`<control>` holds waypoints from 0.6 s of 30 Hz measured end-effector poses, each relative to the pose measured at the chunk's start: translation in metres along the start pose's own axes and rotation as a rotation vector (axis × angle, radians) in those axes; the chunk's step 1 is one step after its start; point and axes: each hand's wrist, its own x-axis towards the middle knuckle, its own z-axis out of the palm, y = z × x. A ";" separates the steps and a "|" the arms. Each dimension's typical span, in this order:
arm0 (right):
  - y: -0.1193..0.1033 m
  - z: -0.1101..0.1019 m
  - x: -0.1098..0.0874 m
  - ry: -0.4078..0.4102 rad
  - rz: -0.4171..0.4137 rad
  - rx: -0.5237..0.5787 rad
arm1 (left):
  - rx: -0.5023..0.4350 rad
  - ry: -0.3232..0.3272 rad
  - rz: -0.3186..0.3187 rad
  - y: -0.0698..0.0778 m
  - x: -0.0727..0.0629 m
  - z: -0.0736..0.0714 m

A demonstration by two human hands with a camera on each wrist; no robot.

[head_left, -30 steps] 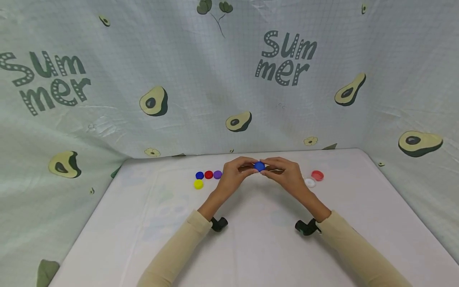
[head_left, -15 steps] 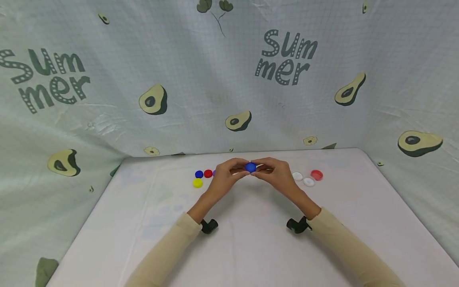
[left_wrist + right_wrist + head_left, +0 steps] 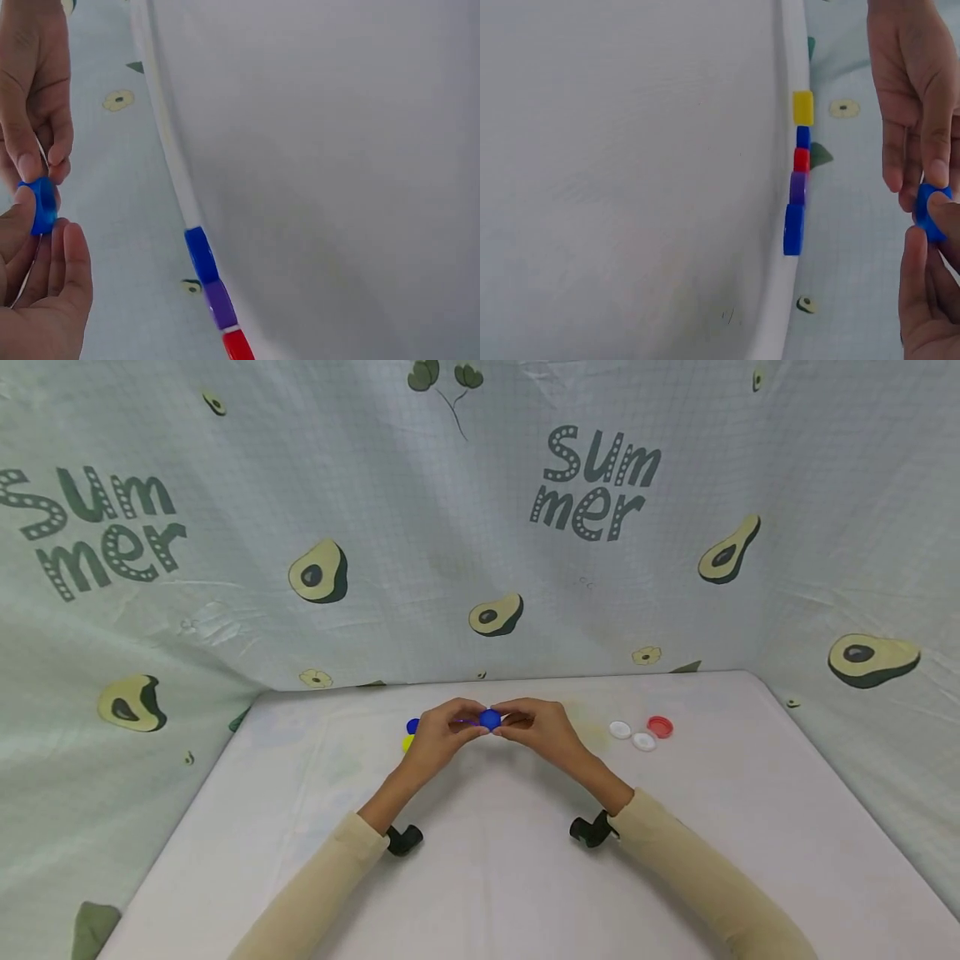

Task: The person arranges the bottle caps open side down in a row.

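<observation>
The table (image 3: pixel 525 877) is covered with a plain white cloth, smooth apart from faint marks. A pale checked cloth backdrop (image 3: pixel 450 527) printed with avocados and the word "Summer" hangs behind it and wraps round both sides.

Both hands are raised just above the far middle of the table. The left hand (image 3: pixel 438 739) and the right hand (image 3: pixel 542 731) meet fingertip to fingertip, each pinching the same blue cap (image 3: pixel 490 719) between thumb and forefinger; the remaining fingers are loosely curled. The cap is held clear of the table, between the two hands.

Just beyond the left hand a row of caps lies on the table: a second blue cap (image 3: pixel 793 229), a purple cap (image 3: pixel 798 188), a red cap (image 3: pixel 801 160), a further blue cap (image 3: pixel 802 137) and a yellow cap (image 3: pixel 802 107). From the head view the left hand partly hides this row.

Well apart to the outer side of the right hand lie two white caps (image 3: pixel 620 730) (image 3: pixel 643 742) and a pinkish-red cap (image 3: pixel 660 727), close together. Both sleeves are beige.
</observation>
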 end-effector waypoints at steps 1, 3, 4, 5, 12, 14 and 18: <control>-0.001 0.002 0.001 -0.008 0.002 -0.013 | -0.002 0.003 -0.016 -0.002 -0.001 -0.002; -0.002 0.006 0.005 -0.023 0.005 -0.043 | -0.010 0.005 -0.033 -0.005 -0.003 -0.006; -0.002 0.009 0.007 -0.030 0.007 -0.055 | -0.011 0.008 -0.039 -0.006 -0.005 -0.008; -0.003 0.012 0.009 -0.037 0.009 -0.063 | -0.013 0.008 -0.041 -0.008 -0.006 -0.011; -0.007 0.028 0.022 -0.085 -0.030 -0.086 | 0.019 -0.006 -0.035 -0.016 -0.011 -0.030; -0.009 0.032 0.026 -0.096 -0.031 -0.084 | 0.030 -0.009 -0.059 -0.017 -0.010 -0.037; -0.016 0.040 0.033 -0.107 -0.010 -0.089 | 0.034 -0.040 -0.118 -0.018 -0.007 -0.050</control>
